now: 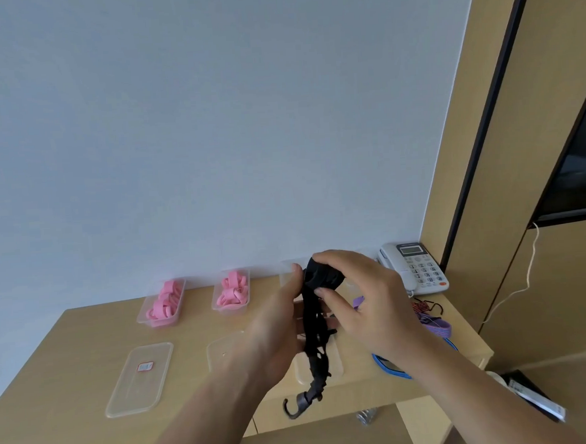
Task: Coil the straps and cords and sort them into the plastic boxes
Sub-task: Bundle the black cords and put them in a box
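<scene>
On a pale wooden desk [70, 366] against a grey-blue wall, a clear lid [140, 378] lies flat at far left, in front of a plastic box [142, 317] filled with coiled pink straps [164, 301]. Just right of it stands a second box [217, 305] with more pink coils. At centre, above the desk, the person's left hand [277, 329] grips the hanging length of a black cord [313, 323], thumb raised against it, while the right hand [365, 303] curls its fingers over the bunched top of the same cord. The cord's hook [297, 405] dangles past the desk's front edge. Further right, a purple strap [435, 324], a blue cord [386, 365] and a red-and-black cord [423, 306] lie loose near a white telephone [414, 266].
</scene>
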{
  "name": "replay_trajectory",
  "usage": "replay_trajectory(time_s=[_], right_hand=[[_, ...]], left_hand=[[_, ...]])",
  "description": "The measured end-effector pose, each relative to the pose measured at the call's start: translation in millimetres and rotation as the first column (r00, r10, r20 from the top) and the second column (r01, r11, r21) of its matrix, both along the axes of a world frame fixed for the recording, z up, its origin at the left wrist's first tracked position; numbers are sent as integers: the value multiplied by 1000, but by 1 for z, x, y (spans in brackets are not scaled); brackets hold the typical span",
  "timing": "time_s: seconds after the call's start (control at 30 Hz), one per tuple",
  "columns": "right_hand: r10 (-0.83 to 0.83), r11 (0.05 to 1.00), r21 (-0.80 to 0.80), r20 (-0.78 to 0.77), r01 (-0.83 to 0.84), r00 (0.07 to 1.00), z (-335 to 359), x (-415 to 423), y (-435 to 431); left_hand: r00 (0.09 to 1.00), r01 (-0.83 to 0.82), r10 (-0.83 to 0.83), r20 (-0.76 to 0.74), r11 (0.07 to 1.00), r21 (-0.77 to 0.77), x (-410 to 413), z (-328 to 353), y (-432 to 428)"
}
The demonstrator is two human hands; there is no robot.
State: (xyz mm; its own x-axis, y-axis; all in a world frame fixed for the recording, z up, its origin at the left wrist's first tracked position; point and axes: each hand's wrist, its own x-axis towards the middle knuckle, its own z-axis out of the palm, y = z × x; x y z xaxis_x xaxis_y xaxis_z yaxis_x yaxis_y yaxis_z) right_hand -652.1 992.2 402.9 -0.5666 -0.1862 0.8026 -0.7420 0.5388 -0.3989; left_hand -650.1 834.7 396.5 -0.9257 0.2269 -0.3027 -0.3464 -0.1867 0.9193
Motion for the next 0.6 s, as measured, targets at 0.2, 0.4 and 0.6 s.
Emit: replay_trajectory(time_s=[0.2,0.4,0.6], right_hand=[[100,994,54,-106,-95,989,-21,1,-8],[118,990,-71,1,-118,993,-25,10,-11],[276,950,-301,677,-85,682,-38,16,-24]], left_hand=[[999,2,-14,40,955,296,-5,12,-10],[997,39,-9,-82,929,368,-11,14,-16],[967,-148,206,-149,932,331,-16,12,-11]])
